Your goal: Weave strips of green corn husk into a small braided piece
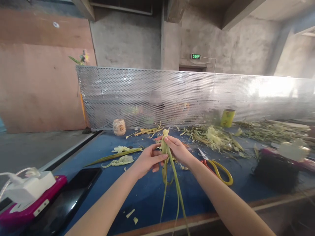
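Between my two hands is a bundle of green plant leaves [164,170], its pale knotted top up and its long thin strips hanging past the table's front edge. My right hand [176,147] pinches the bundle just below the pale top. Lower down, my left hand [151,159] has its thumb and fingers closed on the leaves. Some fingertips are hidden behind the bundle. To the right of my right forearm lie scissors [219,170] with yellow and red handles. Loose pale leaves [121,160] and a long green stalk [113,156] lie left of my left hand.
A pink power strip [46,198] with white plugs and a black phone [69,196] lie at the left. A twine roll [119,127], a heap of leaf scraps [214,137] and a yellow roll [227,118] stand along the back, before a perforated metal screen [137,95].
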Action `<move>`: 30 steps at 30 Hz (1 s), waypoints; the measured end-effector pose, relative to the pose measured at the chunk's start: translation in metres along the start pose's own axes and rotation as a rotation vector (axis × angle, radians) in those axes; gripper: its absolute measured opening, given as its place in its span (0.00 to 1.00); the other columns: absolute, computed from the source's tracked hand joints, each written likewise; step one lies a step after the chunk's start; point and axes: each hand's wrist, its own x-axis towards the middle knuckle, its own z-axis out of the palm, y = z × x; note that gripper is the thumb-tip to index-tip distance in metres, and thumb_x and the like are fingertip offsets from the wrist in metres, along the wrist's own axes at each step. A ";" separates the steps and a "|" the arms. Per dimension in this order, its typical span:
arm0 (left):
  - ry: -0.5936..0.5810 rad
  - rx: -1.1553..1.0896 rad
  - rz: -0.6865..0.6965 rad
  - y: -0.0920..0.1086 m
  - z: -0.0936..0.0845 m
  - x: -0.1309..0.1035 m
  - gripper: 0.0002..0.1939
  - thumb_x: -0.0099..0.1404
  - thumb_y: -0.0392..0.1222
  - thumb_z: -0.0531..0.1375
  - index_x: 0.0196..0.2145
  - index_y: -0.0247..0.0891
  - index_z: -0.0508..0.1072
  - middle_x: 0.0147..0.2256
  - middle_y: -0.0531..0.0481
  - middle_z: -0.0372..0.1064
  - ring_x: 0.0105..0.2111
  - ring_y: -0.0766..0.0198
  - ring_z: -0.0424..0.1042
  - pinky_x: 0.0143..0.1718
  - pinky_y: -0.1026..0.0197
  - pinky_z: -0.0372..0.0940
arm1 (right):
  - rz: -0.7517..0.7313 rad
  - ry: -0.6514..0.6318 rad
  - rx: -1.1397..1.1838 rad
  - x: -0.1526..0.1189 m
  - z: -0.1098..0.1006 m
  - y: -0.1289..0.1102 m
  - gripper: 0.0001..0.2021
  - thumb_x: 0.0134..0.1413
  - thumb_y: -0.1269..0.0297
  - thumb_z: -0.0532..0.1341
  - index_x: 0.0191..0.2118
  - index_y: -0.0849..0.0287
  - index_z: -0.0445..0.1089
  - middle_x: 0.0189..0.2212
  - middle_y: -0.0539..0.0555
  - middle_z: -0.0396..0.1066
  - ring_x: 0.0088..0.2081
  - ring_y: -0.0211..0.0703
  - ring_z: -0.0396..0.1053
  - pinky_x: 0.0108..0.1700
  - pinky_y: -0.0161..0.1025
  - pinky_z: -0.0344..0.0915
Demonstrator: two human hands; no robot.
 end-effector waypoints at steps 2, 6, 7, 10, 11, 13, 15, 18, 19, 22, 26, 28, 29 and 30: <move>0.016 -0.010 -0.033 0.000 -0.002 0.000 0.30 0.50 0.42 0.63 0.49 0.34 0.58 0.22 0.54 0.65 0.17 0.74 0.59 0.13 0.70 0.48 | -0.022 0.058 -0.002 0.001 -0.001 0.000 0.19 0.51 0.50 0.51 0.39 0.58 0.67 0.20 0.47 0.56 0.21 0.33 0.55 0.23 0.31 0.56; 0.022 0.029 -0.113 0.001 -0.005 -0.001 0.30 0.49 0.44 0.64 0.48 0.34 0.60 0.25 0.51 0.68 0.15 0.75 0.57 0.14 0.69 0.47 | -0.072 0.162 0.001 0.002 -0.003 0.003 0.19 0.51 0.50 0.50 0.40 0.58 0.67 0.20 0.47 0.54 0.21 0.33 0.52 0.24 0.31 0.55; 0.010 0.037 -0.122 0.001 -0.006 -0.001 0.30 0.48 0.43 0.64 0.48 0.35 0.61 0.23 0.53 0.66 0.15 0.76 0.57 0.15 0.68 0.47 | -0.088 0.185 -0.009 0.002 -0.004 0.003 0.19 0.52 0.50 0.50 0.40 0.58 0.67 0.20 0.48 0.54 0.21 0.33 0.52 0.24 0.31 0.55; -0.058 0.029 -0.113 0.002 -0.005 -0.003 0.28 0.46 0.40 0.65 0.46 0.36 0.63 0.19 0.58 0.62 0.16 0.75 0.57 0.17 0.68 0.49 | -0.137 0.257 -0.071 0.002 -0.006 0.004 0.19 0.53 0.51 0.49 0.39 0.58 0.67 0.21 0.49 0.56 0.23 0.35 0.53 0.25 0.31 0.55; -0.081 0.031 -0.110 0.002 -0.004 -0.004 0.27 0.46 0.39 0.65 0.45 0.36 0.64 0.20 0.58 0.63 0.17 0.75 0.59 0.18 0.68 0.50 | -0.149 0.280 -0.096 0.002 -0.007 0.004 0.19 0.53 0.51 0.48 0.39 0.57 0.67 0.22 0.50 0.56 0.23 0.35 0.53 0.25 0.32 0.55; -0.119 0.046 -0.114 0.001 -0.004 -0.004 0.26 0.47 0.38 0.65 0.45 0.37 0.64 0.23 0.55 0.66 0.21 0.72 0.63 0.20 0.68 0.53 | -0.159 0.316 -0.148 0.003 -0.009 0.004 0.19 0.53 0.50 0.47 0.40 0.56 0.67 0.21 0.50 0.57 0.23 0.36 0.54 0.26 0.33 0.55; -0.140 0.057 -0.128 0.000 -0.003 -0.005 0.27 0.47 0.38 0.64 0.46 0.37 0.64 0.28 0.51 0.68 0.24 0.70 0.65 0.20 0.68 0.55 | -0.164 0.343 -0.201 0.002 -0.011 0.003 0.19 0.54 0.50 0.46 0.41 0.56 0.67 0.21 0.50 0.57 0.24 0.38 0.55 0.26 0.33 0.55; -0.142 0.051 -0.153 0.000 -0.001 -0.006 0.27 0.49 0.40 0.63 0.48 0.38 0.62 0.31 0.48 0.70 0.26 0.67 0.68 0.19 0.68 0.54 | -0.194 0.371 -0.283 0.001 -0.011 0.001 0.19 0.55 0.52 0.45 0.40 0.57 0.67 0.21 0.51 0.57 0.26 0.38 0.57 0.27 0.34 0.56; -0.139 0.054 -0.169 0.001 0.000 -0.006 0.27 0.51 0.42 0.62 0.49 0.39 0.61 0.31 0.47 0.71 0.26 0.66 0.69 0.19 0.68 0.54 | -0.204 0.367 -0.306 0.001 -0.011 0.000 0.19 0.55 0.53 0.46 0.40 0.57 0.67 0.21 0.51 0.58 0.26 0.38 0.57 0.28 0.34 0.56; -0.129 0.081 -0.201 0.004 -0.001 -0.007 0.26 0.54 0.48 0.58 0.50 0.40 0.60 0.31 0.46 0.71 0.26 0.65 0.71 0.18 0.68 0.55 | -0.238 0.344 -0.356 -0.001 -0.010 -0.003 0.17 0.55 0.55 0.46 0.39 0.56 0.68 0.22 0.51 0.60 0.27 0.39 0.58 0.30 0.35 0.57; -0.055 0.159 -0.137 0.005 -0.009 -0.006 0.27 0.54 0.47 0.59 0.51 0.39 0.59 0.31 0.47 0.70 0.28 0.64 0.70 0.20 0.67 0.56 | -0.279 0.399 -0.416 -0.001 -0.012 -0.004 0.17 0.56 0.56 0.45 0.39 0.56 0.67 0.27 0.52 0.63 0.28 0.39 0.58 0.33 0.36 0.56; 0.023 0.248 -0.047 0.004 -0.013 -0.004 0.28 0.52 0.45 0.60 0.50 0.38 0.60 0.29 0.48 0.70 0.26 0.66 0.69 0.21 0.66 0.57 | -0.264 0.444 -0.459 0.000 -0.016 -0.004 0.17 0.56 0.56 0.44 0.39 0.56 0.66 0.26 0.52 0.62 0.29 0.40 0.57 0.33 0.36 0.56; 0.067 0.293 -0.003 0.004 -0.015 -0.003 0.27 0.52 0.45 0.60 0.50 0.39 0.61 0.28 0.48 0.70 0.24 0.66 0.67 0.22 0.65 0.58 | -0.253 0.471 -0.479 0.001 -0.018 -0.004 0.18 0.56 0.56 0.43 0.39 0.56 0.66 0.25 0.52 0.62 0.29 0.40 0.57 0.32 0.35 0.55; 0.111 0.331 0.032 0.004 -0.016 -0.002 0.28 0.52 0.46 0.60 0.50 0.39 0.61 0.29 0.48 0.70 0.24 0.67 0.67 0.22 0.65 0.58 | -0.243 0.499 -0.494 0.001 -0.020 -0.003 0.18 0.57 0.55 0.43 0.39 0.57 0.66 0.24 0.52 0.61 0.28 0.40 0.56 0.32 0.35 0.55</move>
